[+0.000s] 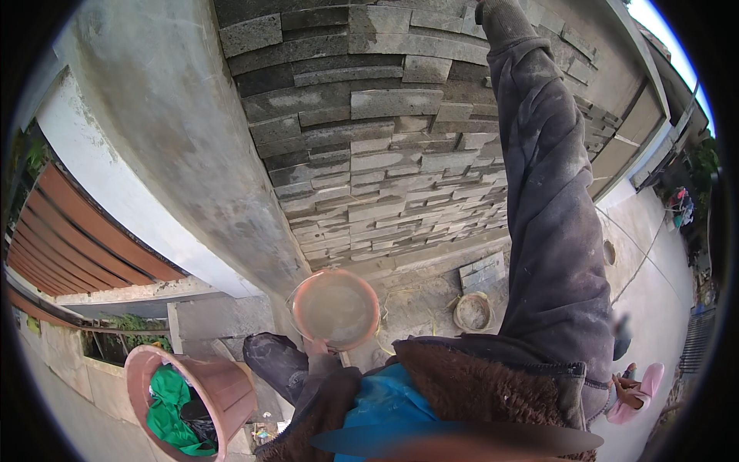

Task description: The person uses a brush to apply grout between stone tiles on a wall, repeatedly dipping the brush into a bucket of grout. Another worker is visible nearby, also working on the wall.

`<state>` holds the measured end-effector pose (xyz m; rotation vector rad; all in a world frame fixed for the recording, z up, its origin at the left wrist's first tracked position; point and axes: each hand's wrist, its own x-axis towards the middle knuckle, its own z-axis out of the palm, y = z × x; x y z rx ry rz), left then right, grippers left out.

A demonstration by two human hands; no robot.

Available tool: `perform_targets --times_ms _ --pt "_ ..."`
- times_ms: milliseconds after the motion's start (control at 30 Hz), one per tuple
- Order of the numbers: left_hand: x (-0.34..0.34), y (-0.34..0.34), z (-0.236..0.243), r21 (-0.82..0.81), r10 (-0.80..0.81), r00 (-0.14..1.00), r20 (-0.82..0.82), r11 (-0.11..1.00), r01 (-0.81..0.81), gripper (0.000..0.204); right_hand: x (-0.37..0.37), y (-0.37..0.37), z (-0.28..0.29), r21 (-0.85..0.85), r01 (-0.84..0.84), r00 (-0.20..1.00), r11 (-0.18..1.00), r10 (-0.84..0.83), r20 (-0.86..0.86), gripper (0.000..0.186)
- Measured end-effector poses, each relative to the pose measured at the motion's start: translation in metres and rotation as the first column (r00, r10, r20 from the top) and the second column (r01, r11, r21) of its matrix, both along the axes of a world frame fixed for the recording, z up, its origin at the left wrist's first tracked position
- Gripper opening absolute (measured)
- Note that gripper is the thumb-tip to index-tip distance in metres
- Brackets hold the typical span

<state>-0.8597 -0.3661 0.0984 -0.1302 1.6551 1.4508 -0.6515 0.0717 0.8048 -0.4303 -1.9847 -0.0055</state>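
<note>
My left hand (317,349) is at the near rim of an orange bucket (376,312), its fingers closed over the edge. Cloudy greyish water fills much of the bucket, and a thin wire handle hangs on its left side. My right arm reaches up high along a wall of stacked grey stone strips (396,104). At the upper edge of the picture my right hand (504,17) is mostly cut off, close to the upper wall; its fingers do not show, nor does anything they may hold.
A pink tub (239,393) with green cloth and a black bag stands at lower left, near a concrete pillar (185,131). By the wall's foot are a small mortar bowl (473,312) and flat stone pieces (483,271). A person in pink (643,393) is at far right.
</note>
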Motion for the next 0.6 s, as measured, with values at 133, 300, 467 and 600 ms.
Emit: perform_targets --times_ms 133,300,467,600 --pt "0.009 0.003 0.018 -0.011 0.076 0.996 -0.045 0.997 -0.076 0.052 0.013 0.001 0.009 -0.036 -0.01 0.999 0.999 0.012 0.052 0.019" --pt "0.004 0.0 0.001 -0.007 0.073 0.997 -0.007 0.997 -0.073 0.054 0.018 -0.006 0.014 -0.052 -0.021 0.995 0.998 0.026 0.099 0.02" --pt "0.007 0.004 -0.011 0.081 0.143 0.989 0.018 0.986 -0.144 0.056 0.022 -0.011 0.016 -0.054 -0.032 0.99 0.998 0.039 0.134 0.02" --pt "0.007 0.004 -0.016 0.072 0.122 0.993 0.004 0.99 -0.122 0.054 0.027 -0.012 0.014 -0.058 -0.036 0.986 0.998 0.044 0.158 0.021"
